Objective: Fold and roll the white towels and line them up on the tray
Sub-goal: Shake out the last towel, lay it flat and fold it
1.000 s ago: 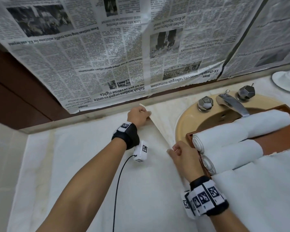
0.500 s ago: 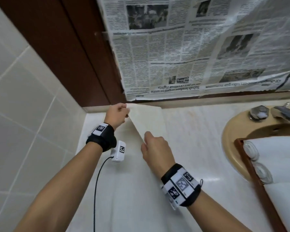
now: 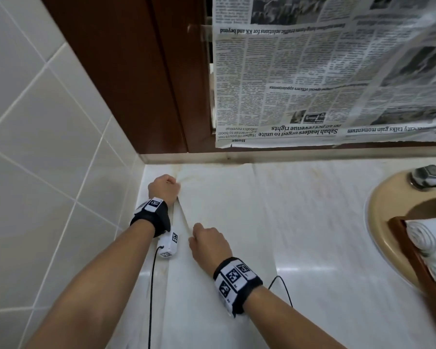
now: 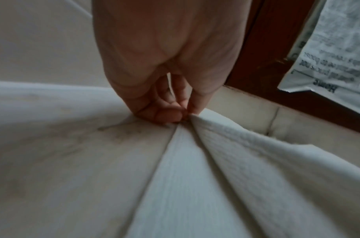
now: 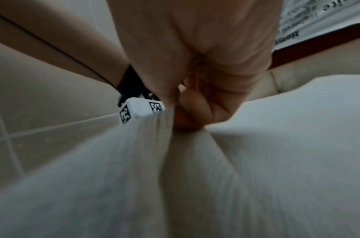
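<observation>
Towel [image 3: 219, 210] edge sits pinched in both my grips: my left hand [image 3: 164, 187] holds the far corner low on the tabletop [image 3: 337, 222], near the back wall, and my right hand [image 3: 209, 244] nips the same folded edge nearer to me. White cloth spreads flat to the right of both grips. Tiled wall [image 3: 48, 147] crowds my left; open tabletop runs right toward the tray [image 3: 410, 250] of rolled towels [image 3: 423, 239] on the basin. Half a second ago the flap was lifted; it now lies down.

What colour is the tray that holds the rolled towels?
Reddish brown; the tray shows best in the head view.
</observation>
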### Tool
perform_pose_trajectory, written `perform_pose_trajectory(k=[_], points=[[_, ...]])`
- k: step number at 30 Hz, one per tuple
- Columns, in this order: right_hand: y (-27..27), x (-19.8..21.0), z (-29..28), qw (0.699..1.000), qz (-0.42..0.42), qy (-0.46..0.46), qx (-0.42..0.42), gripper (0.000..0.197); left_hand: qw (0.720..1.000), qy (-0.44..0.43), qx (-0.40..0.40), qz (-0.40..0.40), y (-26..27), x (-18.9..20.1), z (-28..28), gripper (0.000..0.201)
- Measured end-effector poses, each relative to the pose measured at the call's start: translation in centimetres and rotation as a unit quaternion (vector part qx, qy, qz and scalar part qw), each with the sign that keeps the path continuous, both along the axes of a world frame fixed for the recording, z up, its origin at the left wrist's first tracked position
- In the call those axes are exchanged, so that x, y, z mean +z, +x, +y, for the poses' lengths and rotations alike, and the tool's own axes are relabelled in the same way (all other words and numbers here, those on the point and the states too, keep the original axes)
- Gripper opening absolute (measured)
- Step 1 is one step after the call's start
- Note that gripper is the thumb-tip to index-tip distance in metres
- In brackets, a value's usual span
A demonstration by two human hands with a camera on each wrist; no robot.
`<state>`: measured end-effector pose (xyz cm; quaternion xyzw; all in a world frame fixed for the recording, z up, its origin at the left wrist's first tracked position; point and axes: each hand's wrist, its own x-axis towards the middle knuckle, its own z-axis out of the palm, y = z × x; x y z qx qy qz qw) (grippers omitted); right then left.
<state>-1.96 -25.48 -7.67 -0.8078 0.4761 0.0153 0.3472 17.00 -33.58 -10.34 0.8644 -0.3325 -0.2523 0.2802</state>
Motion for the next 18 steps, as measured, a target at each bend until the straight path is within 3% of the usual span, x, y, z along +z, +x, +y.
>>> perform_pose_trajectory(k=[2, 6, 11, 18], points=[[-1.0, -0.3, 0.1, 0.999, -0.032, 0.024, -0.007, 0.027, 1.0, 0.004, 0.018, -0.001, -0.2, -0.1, -0.3, 0.008], [-5.9, -0.4, 0.1, 0.993, -0.08, -0.05, -0.077, 0.034, 1.0, 0.008, 0.0, -0.013, -0.5, -0.1, 0.3, 0.019], [-12.5, -2.2, -1.1, 0.994, 0.006, -0.037, -0.101, 0.057, 0.99, -0.004, -0.127, -0.057, -2.6, -0.6, 3.2, 0.042], [-18.3, -2.7, -3.7, 0.993, 0.036, -0.028, -0.107, 0.059, 0.969, 0.012, -0.233, -0.078, -7.2, -0.7, 1.8, 0.046]])
